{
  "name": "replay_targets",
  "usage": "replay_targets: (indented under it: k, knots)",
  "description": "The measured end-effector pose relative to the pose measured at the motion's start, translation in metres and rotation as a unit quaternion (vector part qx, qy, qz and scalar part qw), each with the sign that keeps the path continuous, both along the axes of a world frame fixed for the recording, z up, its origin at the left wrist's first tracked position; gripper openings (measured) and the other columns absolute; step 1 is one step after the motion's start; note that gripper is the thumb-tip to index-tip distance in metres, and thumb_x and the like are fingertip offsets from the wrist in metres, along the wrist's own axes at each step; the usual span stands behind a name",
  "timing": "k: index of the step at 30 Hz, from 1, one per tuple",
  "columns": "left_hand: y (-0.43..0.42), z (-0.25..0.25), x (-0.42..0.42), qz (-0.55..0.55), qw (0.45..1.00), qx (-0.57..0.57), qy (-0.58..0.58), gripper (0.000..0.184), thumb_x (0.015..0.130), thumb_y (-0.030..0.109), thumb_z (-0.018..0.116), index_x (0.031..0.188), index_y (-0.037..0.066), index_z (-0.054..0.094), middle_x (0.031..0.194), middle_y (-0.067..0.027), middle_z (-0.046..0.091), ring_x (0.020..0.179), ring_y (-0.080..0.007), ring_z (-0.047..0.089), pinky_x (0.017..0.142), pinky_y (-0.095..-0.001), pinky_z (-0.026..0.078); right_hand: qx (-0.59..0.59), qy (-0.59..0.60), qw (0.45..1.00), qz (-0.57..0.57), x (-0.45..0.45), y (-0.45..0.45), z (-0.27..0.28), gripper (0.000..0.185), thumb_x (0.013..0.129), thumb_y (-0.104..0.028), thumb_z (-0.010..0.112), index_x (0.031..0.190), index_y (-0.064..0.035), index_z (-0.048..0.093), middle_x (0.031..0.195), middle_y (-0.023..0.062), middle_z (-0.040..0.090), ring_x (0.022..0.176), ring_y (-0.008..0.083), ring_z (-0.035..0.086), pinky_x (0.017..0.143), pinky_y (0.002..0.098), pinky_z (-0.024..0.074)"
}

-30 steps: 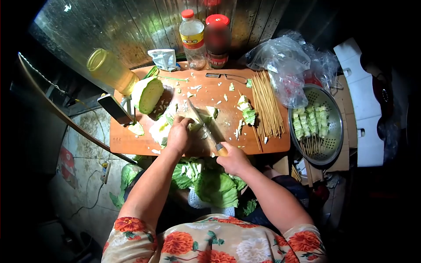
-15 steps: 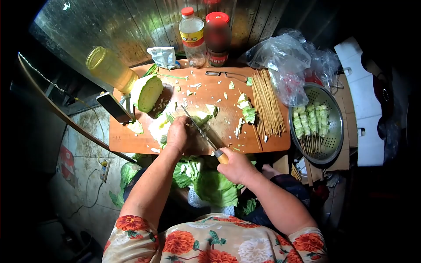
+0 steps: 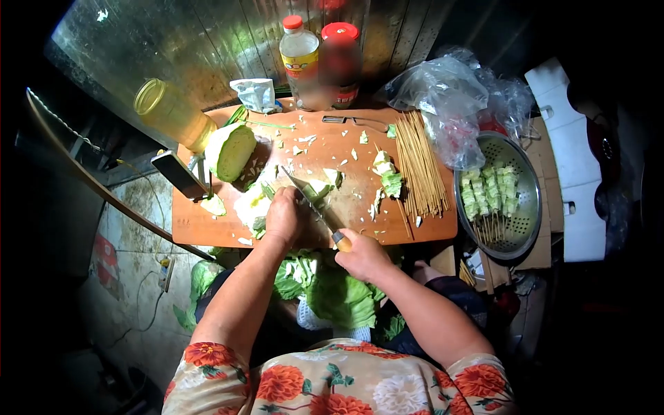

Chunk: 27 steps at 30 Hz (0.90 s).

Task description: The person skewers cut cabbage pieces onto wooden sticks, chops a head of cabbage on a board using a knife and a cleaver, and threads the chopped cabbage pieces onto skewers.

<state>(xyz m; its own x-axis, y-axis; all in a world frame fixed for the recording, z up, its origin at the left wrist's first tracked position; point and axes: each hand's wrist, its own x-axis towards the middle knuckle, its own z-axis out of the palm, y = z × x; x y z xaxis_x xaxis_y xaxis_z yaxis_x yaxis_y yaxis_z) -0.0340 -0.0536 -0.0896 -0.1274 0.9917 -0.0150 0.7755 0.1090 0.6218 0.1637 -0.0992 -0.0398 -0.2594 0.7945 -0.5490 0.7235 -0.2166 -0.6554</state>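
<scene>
My right hand (image 3: 362, 256) is wrapped round the wooden handle of a knife (image 3: 317, 213), whose blade points up and left over the wooden board (image 3: 360, 218). Just left of the blade, my left hand (image 3: 283, 216) presses with curled fingers on cabbage pieces (image 3: 252, 204); its fingertips are partly hidden. A cut leaf piece (image 3: 317, 189) lies right beside the blade. Half a cabbage (image 3: 231, 153) rests at the board's left, cut face showing. To the right, cabbage pieces (image 3: 389, 177) are on a skewer, next to a pile of bare skewers (image 3: 420, 166).
A metal colander (image 3: 530, 220) with several filled skewers stands at right, below plastic bags (image 3: 446, 90). Behind the board are a bottle (image 3: 299, 59), a red-lidded jar (image 3: 340, 62) and a packet (image 3: 256, 95). A phone (image 3: 178, 174) and oil jar (image 3: 174, 116) stand left. Leaves (image 3: 339, 297) lie below the board.
The knife has shifted slightly left, and its blade now lies closer to my left hand's fingers. My left hand stays on the cabbage pieces, its fingers a little differently placed.
</scene>
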Motion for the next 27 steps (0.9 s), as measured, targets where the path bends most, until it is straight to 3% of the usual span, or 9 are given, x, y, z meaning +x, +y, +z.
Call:
replay_targets:
  k: [8, 11, 13, 17, 20, 22, 23, 25, 27]
  knots:
    - [0.035, -0.02, 0.002, -0.026, 0.999, 0.025, 0.012, 0.027, 0.081, -0.001, 0.052, 0.107, 0.003, 0.055, 0.102, -0.0204, 0.058, 0.097, -0.0397, 0.058, 0.084, -0.0436, 0.048, -0.026, 0.016, 0.999, -0.045, 0.006, 0.018, 0.015, 0.049, 0.075, -0.029, 0.059, 0.121, -0.0094, 0.056, 0.1, 0.0203, 0.065, 0.092, 0.0363, 0.063, 0.081, 0.0426, 0.0492]
    - [0.047, -0.021, 0.005, -0.029, 0.999, 0.043, 0.0, 0.028, 0.081, -0.001, 0.051, 0.109, 0.005, 0.054, 0.105, -0.02, 0.058, 0.098, -0.0388, 0.058, 0.085, -0.0432, 0.048, -0.017, 0.03, 0.997, -0.072, 0.005, 0.024, 0.003, 0.05, 0.074, -0.025, 0.062, 0.121, -0.0104, 0.057, 0.089, 0.0137, 0.066, 0.079, 0.0257, 0.063, 0.072, 0.0344, 0.0492]
    - [0.057, -0.029, 0.007, -0.008, 0.998, 0.062, -0.026, 0.031, 0.078, 0.008, 0.063, 0.107, 0.005, 0.054, 0.102, -0.0186, 0.059, 0.093, -0.0372, 0.059, 0.081, -0.0412, 0.048, -0.01, 0.045, 0.994, -0.102, 0.006, 0.027, -0.002, 0.05, 0.074, -0.026, 0.062, 0.12, -0.0095, 0.057, 0.089, 0.0138, 0.066, 0.079, 0.0256, 0.063, 0.072, 0.0349, 0.0491]
    - [0.067, -0.036, 0.009, -0.002, 0.996, 0.084, -0.01, 0.038, 0.077, 0.006, 0.064, 0.113, 0.005, 0.052, 0.103, -0.0171, 0.059, 0.095, -0.0352, 0.059, 0.083, -0.0409, 0.049, 0.041, 0.03, 0.993, -0.106, 0.007, 0.031, -0.009, 0.05, 0.073, -0.027, 0.063, 0.118, -0.0072, 0.057, 0.086, 0.0138, 0.066, 0.076, 0.0251, 0.063, 0.071, 0.0352, 0.0495]
    - [0.062, -0.022, 0.008, -0.024, 0.996, 0.076, -0.034, 0.046, 0.074, 0.004, 0.066, 0.117, 0.006, 0.051, 0.106, -0.0158, 0.058, 0.096, -0.0331, 0.059, 0.084, -0.0404, 0.049, 0.007, 0.068, 0.992, -0.104, 0.011, 0.031, -0.012, 0.047, 0.074, -0.024, 0.063, 0.117, -0.0059, 0.057, 0.077, 0.0113, 0.063, 0.062, 0.0215, 0.061, 0.06, 0.0338, 0.0496]
    - [0.057, 0.007, 0.003, -0.039, 0.998, 0.044, -0.036, 0.05, 0.071, -0.002, 0.063, 0.119, 0.007, 0.051, 0.115, -0.0178, 0.055, 0.106, -0.0371, 0.055, 0.09, -0.0414, 0.046, -0.014, 0.134, 0.984, -0.113, 0.012, 0.028, -0.023, 0.044, 0.075, -0.019, 0.062, 0.116, -0.0046, 0.056, 0.069, 0.0072, 0.059, 0.048, 0.0161, 0.054, 0.048, 0.0306, 0.0462]
    - [0.052, 0.028, 0.001, -0.026, 0.999, 0.028, 0.0, 0.052, 0.068, -0.001, 0.065, 0.117, 0.006, 0.052, 0.117, -0.0175, 0.054, 0.108, -0.0363, 0.054, 0.092, -0.041, 0.046, -0.015, 0.139, 0.984, -0.111, 0.011, 0.026, -0.023, 0.044, 0.075, -0.019, 0.062, 0.116, -0.0046, 0.056, 0.069, 0.0072, 0.059, 0.048, 0.0161, 0.054, 0.048, 0.0306, 0.0462]
    - [0.048, 0.034, -0.026, -0.003, 0.995, 0.094, 0.04, 0.048, 0.067, 0.004, 0.068, 0.113, 0.005, 0.056, 0.114, -0.0164, 0.057, 0.107, -0.0356, 0.055, 0.093, -0.0415, 0.045, -0.03, 0.126, 0.984, -0.124, 0.009, 0.022, -0.014, 0.042, 0.075, -0.029, 0.059, 0.111, -0.0075, 0.059, 0.09, 0.0199, 0.065, 0.084, 0.0376, 0.062, 0.076, 0.0423, 0.0493]
    - [0.039, 0.045, -0.054, 0.034, 0.997, 0.026, 0.068, 0.046, 0.067, 0.009, 0.071, 0.111, 0.005, 0.058, 0.109, -0.0167, 0.06, 0.106, -0.0348, 0.056, 0.093, -0.0412, 0.045, -0.008, 0.142, 0.982, -0.124, 0.007, 0.016, -0.008, 0.043, 0.075, -0.03, 0.059, 0.112, -0.0077, 0.059, 0.09, 0.02, 0.065, 0.084, 0.0374, 0.062, 0.076, 0.042, 0.0493]
